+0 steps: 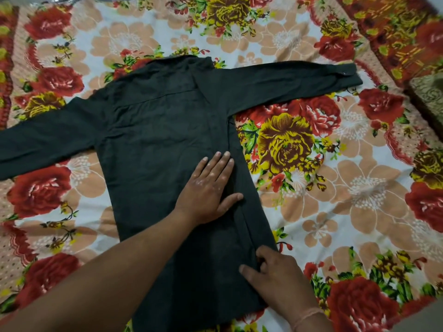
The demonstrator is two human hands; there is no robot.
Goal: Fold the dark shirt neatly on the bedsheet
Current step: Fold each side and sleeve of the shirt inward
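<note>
The dark shirt (158, 130) lies back-up on the flowered bedsheet (359, 188), collar away from me. One long sleeve runs out to the left edge of the view, the other stretches to the upper right. The shirt's right side panel is folded inward, leaving a straight edge. My left hand (208, 190) lies flat with fingers spread on the shirt's body beside that fold. My right hand (275, 271) rests on the lower right hem, its fingers curled into the cloth at the folded edge.
A red and yellow patterned cloth (395, 27) lies at the upper right. A patterned box-like object (429, 97) sits at the right edge. A thread band circles my right wrist.
</note>
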